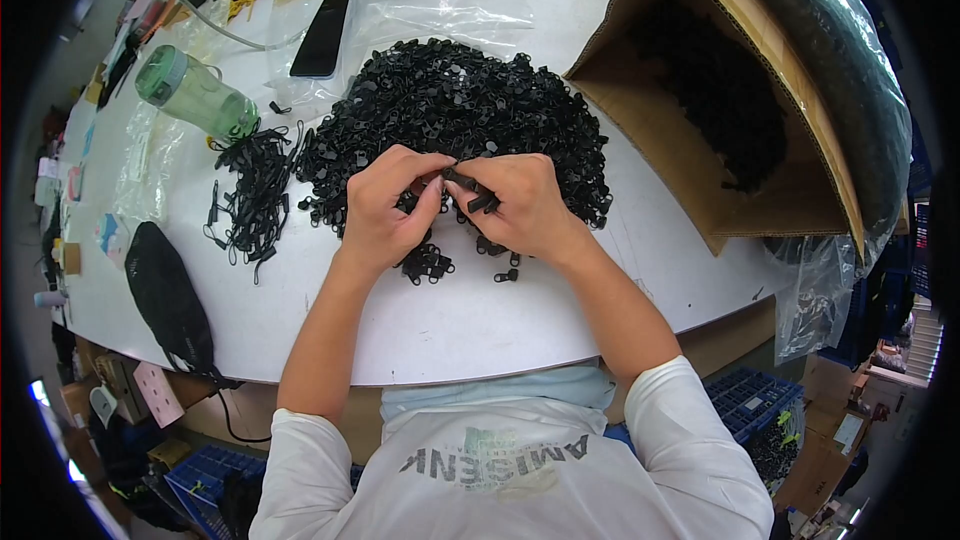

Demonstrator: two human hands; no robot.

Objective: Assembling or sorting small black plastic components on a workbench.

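Both my hands meet over the front edge of a big heap of small black zipper sliders. My left hand is closed, thumb and forefinger pinched together at a small dark piece that I cannot make out. Against it, my right hand grips black zipper pulls whose thick ends stick out below its fingers. Closer to me lie a small cluster of sliders and a single slider. Left of the heap is a tangled bunch of black cord zipper pulls.
On the white table, a green bottle lies tilted at the left and a phone rests behind. An open cardboard box with black pieces inside stands right. A black pouch-like item lies by the left edge.
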